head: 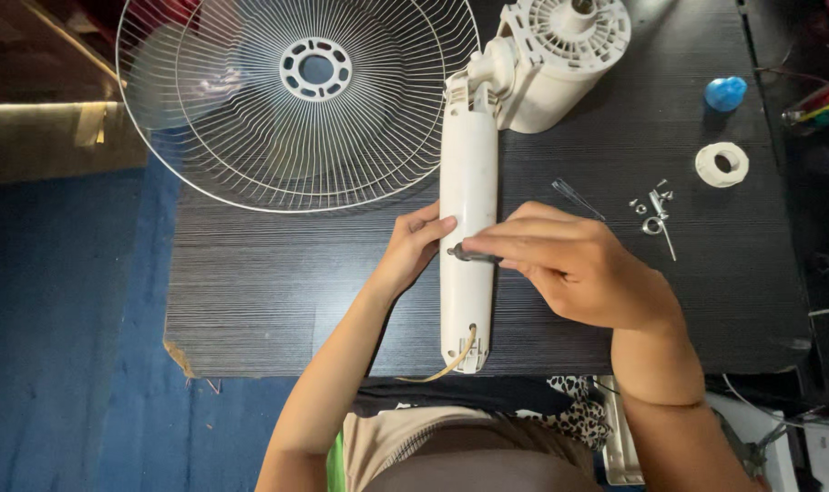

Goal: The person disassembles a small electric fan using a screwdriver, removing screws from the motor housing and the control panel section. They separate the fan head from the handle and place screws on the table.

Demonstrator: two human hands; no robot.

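1. The left hand [413, 248] rests its fingers against the side of the white fan neck [468, 228]; the right hand [574, 264] is closed on a dark screwdriver [474, 256] whose tip touches the neck.
2. The neck lies between both hands on the dark table [250, 292].
3. Beyond the hands: motor housing [551, 55], wire grille [296, 100].
4. Right of the right hand: loose screws [653, 214], white ring [721, 164], blue cap [725, 93].

Bare forearms, beige top, green trim

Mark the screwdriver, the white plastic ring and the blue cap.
screwdriver [474, 256], head view, dark shaft beside the fingertips.
white plastic ring [721, 165], head view, its rim.
blue cap [725, 93], head view, its top.
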